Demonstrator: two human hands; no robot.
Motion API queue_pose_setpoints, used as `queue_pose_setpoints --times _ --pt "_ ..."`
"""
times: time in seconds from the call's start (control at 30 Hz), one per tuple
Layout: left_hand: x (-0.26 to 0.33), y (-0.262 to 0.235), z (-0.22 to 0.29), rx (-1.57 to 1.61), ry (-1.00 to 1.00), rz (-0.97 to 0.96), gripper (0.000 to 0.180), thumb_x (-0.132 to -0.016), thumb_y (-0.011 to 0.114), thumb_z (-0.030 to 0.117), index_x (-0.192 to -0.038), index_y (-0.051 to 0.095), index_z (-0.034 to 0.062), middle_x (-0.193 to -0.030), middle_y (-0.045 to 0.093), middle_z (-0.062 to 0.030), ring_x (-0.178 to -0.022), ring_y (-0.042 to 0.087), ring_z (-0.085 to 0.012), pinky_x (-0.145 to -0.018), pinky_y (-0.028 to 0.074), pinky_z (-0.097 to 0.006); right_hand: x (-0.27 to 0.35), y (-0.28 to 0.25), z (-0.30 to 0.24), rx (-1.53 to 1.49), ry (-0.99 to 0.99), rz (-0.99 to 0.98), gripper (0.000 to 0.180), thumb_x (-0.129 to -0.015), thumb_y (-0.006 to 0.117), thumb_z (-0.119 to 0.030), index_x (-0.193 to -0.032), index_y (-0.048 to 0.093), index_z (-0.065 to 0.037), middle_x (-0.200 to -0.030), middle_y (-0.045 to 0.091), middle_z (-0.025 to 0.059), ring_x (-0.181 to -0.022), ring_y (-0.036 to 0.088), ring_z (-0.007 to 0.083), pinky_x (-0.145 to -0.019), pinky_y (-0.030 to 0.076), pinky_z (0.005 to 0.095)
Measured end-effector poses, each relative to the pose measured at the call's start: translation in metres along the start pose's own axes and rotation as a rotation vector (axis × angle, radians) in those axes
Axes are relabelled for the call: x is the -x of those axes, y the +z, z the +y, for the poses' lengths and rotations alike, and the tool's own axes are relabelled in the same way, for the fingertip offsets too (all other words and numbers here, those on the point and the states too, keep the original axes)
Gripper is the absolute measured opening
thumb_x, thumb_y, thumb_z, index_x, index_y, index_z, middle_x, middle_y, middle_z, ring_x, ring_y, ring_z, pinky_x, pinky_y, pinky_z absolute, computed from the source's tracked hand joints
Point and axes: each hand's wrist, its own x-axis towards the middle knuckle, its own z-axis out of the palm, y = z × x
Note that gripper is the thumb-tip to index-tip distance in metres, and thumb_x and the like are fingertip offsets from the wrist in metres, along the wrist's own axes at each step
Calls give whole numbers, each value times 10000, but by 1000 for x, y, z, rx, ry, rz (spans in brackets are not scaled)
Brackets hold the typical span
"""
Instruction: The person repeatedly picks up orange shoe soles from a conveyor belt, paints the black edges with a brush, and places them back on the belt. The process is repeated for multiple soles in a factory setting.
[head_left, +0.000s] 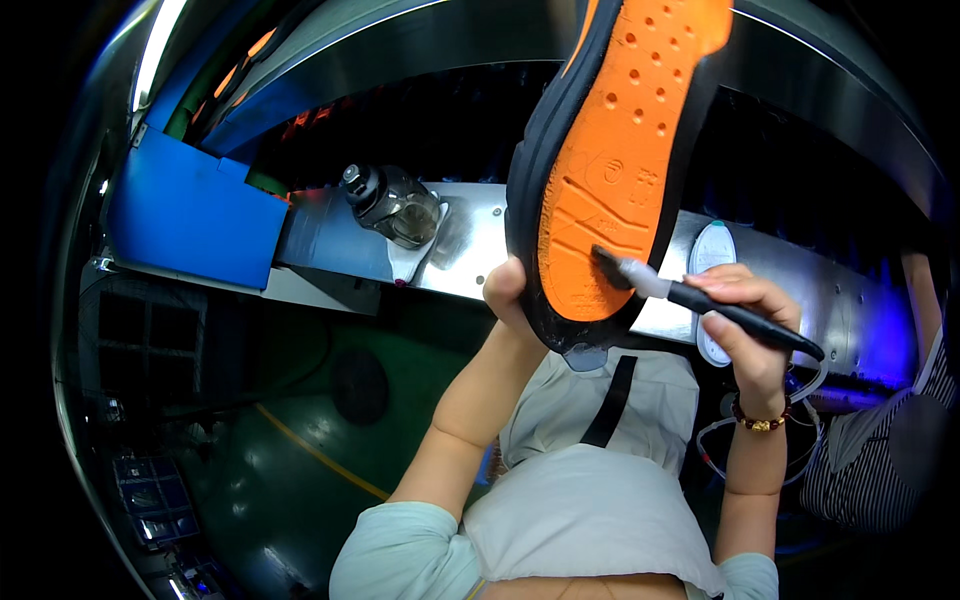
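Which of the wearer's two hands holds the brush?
The right hand, with the beaded bracelet at its wrist, holds the black-handled brush; the left hand grips the orange shoe sole.

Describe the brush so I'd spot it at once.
Find the big orange shoe sole near the middle. By its lower end, the right hand holds the brush. Its slim black handle and whitish collar set it apart from the broad sole.

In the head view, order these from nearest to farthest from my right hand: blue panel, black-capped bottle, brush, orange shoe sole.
1. Brush: held in the right hand.
2. Orange shoe sole: just left of that hand, under the brush tip.
3. Black-capped bottle: farther left, on the metal ledge.
4. Blue panel: far left.
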Motion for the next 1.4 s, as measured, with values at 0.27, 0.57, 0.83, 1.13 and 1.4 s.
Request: queue_pose_setpoints --times 0.27,0.57,0.83,1.13,1.4 --pt "-12 -1 11 87 -52 -34 549 -750 430 353 -1104 457 -66 -1038 555 -178 -912 568 -236 -802 458 -303 -7 8 -12 121 -75 -130 207 -619 652 64 -815 627 2 -832 639 146 -826 602 234 -749 468 319" --pt "-14 -5 13 43 -148 61 512 -756 436 317 -1087 471 -71 -1026 563 -186 -883 581 -236 -792 462 -307 -11 7 -18 16 6 -217 204 -616 672 22 -815 639 -8 -856 644 117 -804 601 215 -742 468 311" --pt "-20 -3 18 38 -304 194 482 -761 471 292 -1069 481 -78 -971 576 -189 -848 592 -233 -771 479 -312 -13 11 -22 71 -19 -565 201 -633 692 -23 -829 647 -38 -851 652 85 -800 608 191 -703 465 290" --pt "-9 -2 21 -240 -931 394 411 -778 517 270 -1021 516 -62 -897 587 -176 -731 595 -182 -670 496 -258 -16 -12 -19 320 42 -743 143 -694 634 -57 -834 635 -28 -884 642 108 -753 634 215 -622 498 260" --pt "5 -12 24 -354 -1026 446 449 -757 554 301 -1009 519 -70 -897 578 -186 -723 598 -179 -643 503 -255 -6 -31 -11 342 122 -844 136 -685 641 -6 -819 629 -25 -902 640 117 -788 635 229 -699 500 287"
